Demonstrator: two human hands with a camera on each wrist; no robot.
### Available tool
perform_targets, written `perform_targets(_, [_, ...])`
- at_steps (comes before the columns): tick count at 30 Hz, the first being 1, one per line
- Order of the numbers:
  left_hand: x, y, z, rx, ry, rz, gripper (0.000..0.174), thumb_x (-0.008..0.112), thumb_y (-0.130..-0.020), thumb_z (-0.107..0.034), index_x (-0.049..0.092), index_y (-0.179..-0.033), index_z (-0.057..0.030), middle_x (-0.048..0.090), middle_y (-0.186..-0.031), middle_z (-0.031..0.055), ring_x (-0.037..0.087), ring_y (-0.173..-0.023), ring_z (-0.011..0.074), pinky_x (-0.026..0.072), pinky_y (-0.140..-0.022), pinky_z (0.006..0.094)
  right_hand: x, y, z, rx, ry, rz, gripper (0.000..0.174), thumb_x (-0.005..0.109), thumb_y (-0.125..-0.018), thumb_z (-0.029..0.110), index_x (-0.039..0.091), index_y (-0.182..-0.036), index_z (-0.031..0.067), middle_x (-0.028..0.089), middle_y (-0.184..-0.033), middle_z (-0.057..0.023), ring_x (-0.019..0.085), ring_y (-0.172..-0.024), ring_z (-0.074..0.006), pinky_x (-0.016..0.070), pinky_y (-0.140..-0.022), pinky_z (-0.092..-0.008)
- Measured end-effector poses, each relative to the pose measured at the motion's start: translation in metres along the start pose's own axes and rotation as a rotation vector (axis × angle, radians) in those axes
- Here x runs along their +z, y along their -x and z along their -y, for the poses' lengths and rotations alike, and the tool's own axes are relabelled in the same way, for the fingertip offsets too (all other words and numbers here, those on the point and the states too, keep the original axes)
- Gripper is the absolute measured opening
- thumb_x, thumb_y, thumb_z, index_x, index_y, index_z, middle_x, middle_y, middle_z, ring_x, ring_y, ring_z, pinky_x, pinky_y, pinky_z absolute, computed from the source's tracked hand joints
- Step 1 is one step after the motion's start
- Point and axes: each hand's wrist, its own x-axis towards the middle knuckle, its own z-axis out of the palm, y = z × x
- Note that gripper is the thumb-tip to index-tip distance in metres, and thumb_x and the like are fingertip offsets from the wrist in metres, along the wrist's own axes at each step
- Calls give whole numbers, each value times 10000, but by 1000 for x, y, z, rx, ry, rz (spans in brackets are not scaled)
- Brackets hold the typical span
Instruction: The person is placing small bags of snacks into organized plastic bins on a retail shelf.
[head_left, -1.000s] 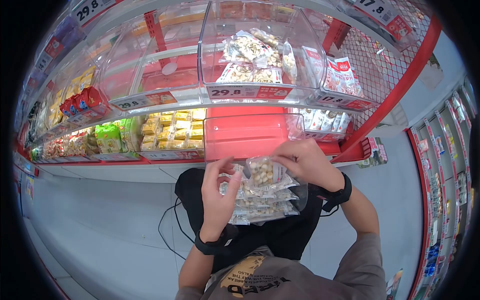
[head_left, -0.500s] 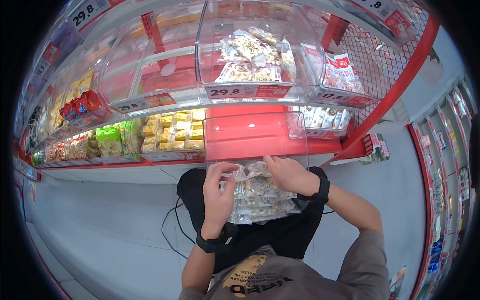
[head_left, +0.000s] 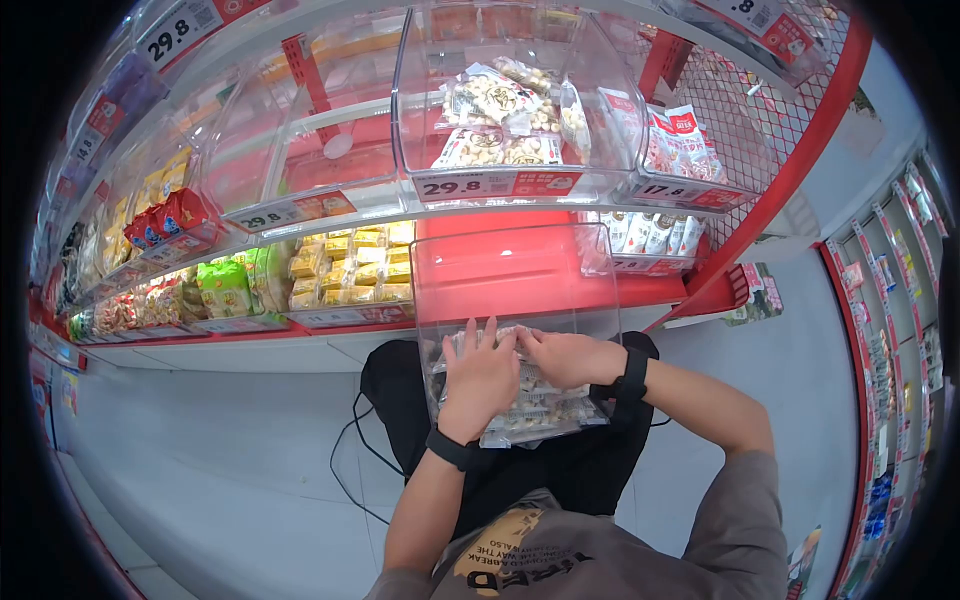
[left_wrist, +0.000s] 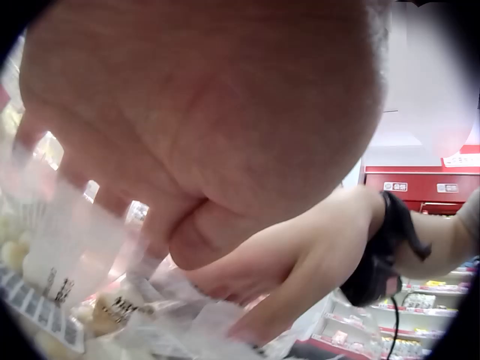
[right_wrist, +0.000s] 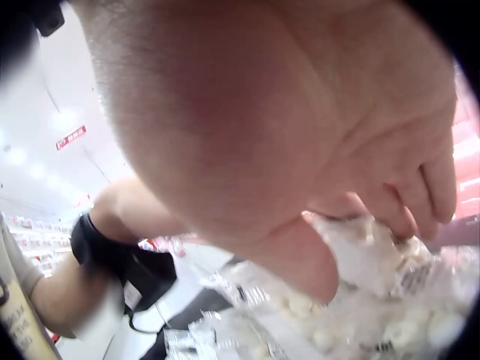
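Observation:
A clear plastic bin (head_left: 414, 285) sits tilted across the person's lap, its far end toward the shelf. Rows of small clear packets (head_left: 545, 412) holding pale round pieces lie in it. The left hand (head_left: 482, 380) lies palm down over the packets, fingers straight and spread. Beside it, the right hand (head_left: 572, 360) touches the far row, its fingertips meeting the left hand's. In the right wrist view a packet (right_wrist: 367, 251) lies right under the fingers, with the thumb against the bags. The left wrist view shows printed packets (left_wrist: 116, 311) below the palm.
Ahead stands a red shelf (head_left: 500, 265) with clear bins of snacks. Bagged snacks (head_left: 500, 100) fill part of an upper bin above a 29.8 price tag (head_left: 495, 186). Yellow packs (head_left: 355, 265) stand at lower left. A red mesh side panel (head_left: 790, 150) rises at right.
The right hand has lowered a packet into the far row and moved left. The left hand has shifted right and flattened over the packets, its fingers now straight.

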Motion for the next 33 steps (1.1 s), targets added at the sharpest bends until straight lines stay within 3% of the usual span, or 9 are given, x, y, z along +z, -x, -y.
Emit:
perform_targets(3, [3,-14,5,-79,50,226,412,400,-951,-275,510,-1331,-159,530,-1331,150,423,-1306,366,266,-1003,710,-88,3,30,29,56,266,467,539,-871,153,464,-1274,-72,640,-1061,-254,647,-969,-376,518,-824,-451])
perform_targets(5, [-5,-15,7,-85,89,309,419,384,-955,-285,505,-1339,-166,528,-1335,151,419,-1307,376,254,-995,728,-125,1,24,-260,-320,-104,332,599,-852,180,602,-1105,-35,670,-1005,-207,663,-945,-331,528,-803,-423])
perform_targets(7, [-5,-14,5,-90,77,282,416,392,-957,-298,508,-1333,-164,527,-1335,153,423,-1304,378,247,-1011,715,-174,-6,35,-157,-559,-404,237,605,-848,178,660,-983,-9,679,-1008,-176,669,-932,-300,532,-800,-390])
perform_targets(9, [1,-13,5,-67,47,225,416,401,-960,-316,509,-1331,-162,524,-1336,160,421,-1303,385,238,-1028,701,-205,-21,26,-166,-423,-849,246,611,-834,193,669,-985,8,674,-1019,-197,663,-935,-317,530,-814,-384])
perform_targets(12, [12,-7,8,-4,-2,92,431,441,-960,-368,506,-1329,-155,498,-1351,194,408,-1302,409,245,-1059,644,-210,-52,-10,229,330,-1054,238,608,-804,169,680,-974,19,665,-1016,-229,654,-943,-342,525,-831,-403])
perform_targets(15, [4,4,8,74,23,13,442,464,-954,-374,504,-1323,-135,469,-1366,217,414,-1289,421,268,-1054,616,-219,-69,-33,500,-113,-595,218,611,-763,138,688,-923,12,650,-1010,-275,644,-932,-387,515,-848,-442])
perform_targets(18, [-15,15,4,137,111,-37,437,519,-935,-346,517,-1292,-93,451,-1371,231,415,-1281,419,290,-1058,549,-216,-78,-42,578,-93,-706,183,592,-734,81,665,-864,-24,640,-981,-304,641,-934,-397,507,-847,-464])
perform_targets(27, [-77,24,-4,225,865,-72,411,608,-880,-133,514,-1265,-23,465,-1373,198,556,-1163,355,459,-954,426,-193,-15,15,19,195,-1316,92,587,-784,40,583,-803,-50,590,-856,-212,615,-735,-365,512,-619,-409])
perform_targets(33, [-82,16,-37,53,1793,-437,433,618,-895,-101,461,-1282,11,527,-1288,163,559,-1150,232,478,-939,357,-108,41,86,-399,222,-857,175,654,-746,35,617,-911,-9,605,-1112,-242,658,-908,-324,536,-730,-400])
